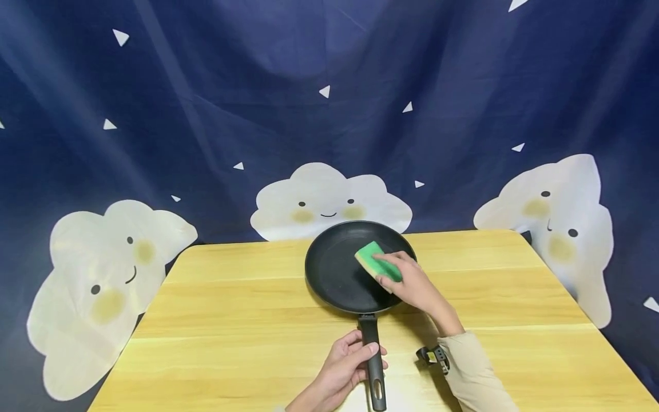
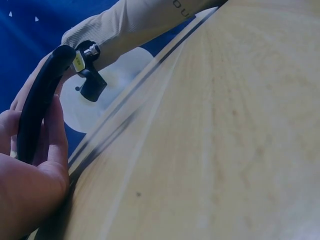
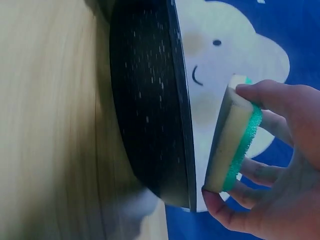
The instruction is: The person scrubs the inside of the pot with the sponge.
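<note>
A black frying pan [image 1: 334, 269] is held over the table, its cooking side facing up in the head view. My left hand [image 1: 342, 369] grips the pan's handle [image 1: 377, 377], thumb lying across the top; the left wrist view shows the fingers wrapped about that dark handle [image 2: 37, 110]. Between thumb and fingers my right hand [image 1: 412, 283] pinches a sponge [image 1: 378, 260], green on one face and pale yellow on the other. In the right wrist view the yellow side of the sponge [image 3: 232, 135] faces the pan's rim, and pale flecks mark the pan's dark outer side [image 3: 150, 100].
The pan's surroundings are a light wooden table [image 1: 231, 320]. Behind it hangs a dark blue curtain [image 1: 206, 114] with white clouds and small triangles. A black wrist strap with a small device [image 1: 434, 359] sits at the right sleeve [image 1: 473, 366].
</note>
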Demonstrator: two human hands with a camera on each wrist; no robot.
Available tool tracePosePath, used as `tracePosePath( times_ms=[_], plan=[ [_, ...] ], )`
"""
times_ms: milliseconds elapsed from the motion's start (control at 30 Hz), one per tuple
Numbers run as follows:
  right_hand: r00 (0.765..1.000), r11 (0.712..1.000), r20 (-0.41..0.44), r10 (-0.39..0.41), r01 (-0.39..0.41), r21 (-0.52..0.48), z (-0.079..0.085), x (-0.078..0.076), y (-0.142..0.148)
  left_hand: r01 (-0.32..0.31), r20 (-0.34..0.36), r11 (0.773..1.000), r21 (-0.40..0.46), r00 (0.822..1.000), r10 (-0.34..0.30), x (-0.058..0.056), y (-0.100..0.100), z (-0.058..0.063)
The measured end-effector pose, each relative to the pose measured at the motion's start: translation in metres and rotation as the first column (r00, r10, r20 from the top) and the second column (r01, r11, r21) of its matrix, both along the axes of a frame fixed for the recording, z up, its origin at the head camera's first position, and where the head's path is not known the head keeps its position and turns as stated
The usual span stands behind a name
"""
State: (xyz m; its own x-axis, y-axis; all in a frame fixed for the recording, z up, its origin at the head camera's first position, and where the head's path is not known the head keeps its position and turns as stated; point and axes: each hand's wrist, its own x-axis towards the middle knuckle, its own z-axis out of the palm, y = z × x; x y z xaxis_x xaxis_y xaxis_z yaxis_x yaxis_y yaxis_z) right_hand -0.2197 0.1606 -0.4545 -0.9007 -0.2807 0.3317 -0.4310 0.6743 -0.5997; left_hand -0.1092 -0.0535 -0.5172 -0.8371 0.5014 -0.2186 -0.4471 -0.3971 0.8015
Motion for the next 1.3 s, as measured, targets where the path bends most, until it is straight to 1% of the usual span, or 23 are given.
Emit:
tracePosePath(
  times_ms=[200,367,500,633,800,967,1133,1300],
  plan=[
    [0.992,0.993,-0.045,-0.122,0.122,-0.011,0.005,-0.006,0.019,-0.002,-0.004,1.0,0.014,1.0,0.002,0.0,-0.002,-0.001],
    [0.977,0.978,-0.045,-0.207,0.206,-0.008,0.007,-0.011,0.041,0.004,-0.021,1.0,0.014,1.0,-0.004,-0.003,-0.002,-0.001],
    [0.961,0.961,-0.028,-0.275,0.275,-0.009,0.004,-0.011,0.063,0.006,-0.029,1.0,0.017,1.0,-0.005,-0.004,-0.001,-0.001],
    [0.945,0.945,-0.001,-0.326,0.326,0.009,-0.004,-0.012,0.083,0.006,-0.032,1.0,0.019,0.999,-0.006,-0.004,0.0,-0.001],
    [0.93,0.931,0.054,-0.363,0.359,0.063,-0.014,-0.011,0.099,0.007,-0.026,1.0,0.015,1.0,-0.007,-0.002,0.0,-0.001],
    [0.915,0.92,0.124,-0.385,0.37,0.127,-0.021,-0.008,0.107,0.004,-0.021,1.0,0.01,1.0,-0.004,-0.001,-0.001,-0.001],
    [0.889,0.906,0.201,-0.412,0.377,0.192,-0.025,-0.004,0.111,0.007,-0.019,1.0,0.011,1.0,-0.006,0.0,-0.001,-0.001],
    [0.864,0.897,0.252,-0.435,0.391,0.208,-0.025,-0.002,0.109,0.007,-0.02,1.0,0.016,1.0,-0.007,0.0,-0.001,-0.001]
  ],
)
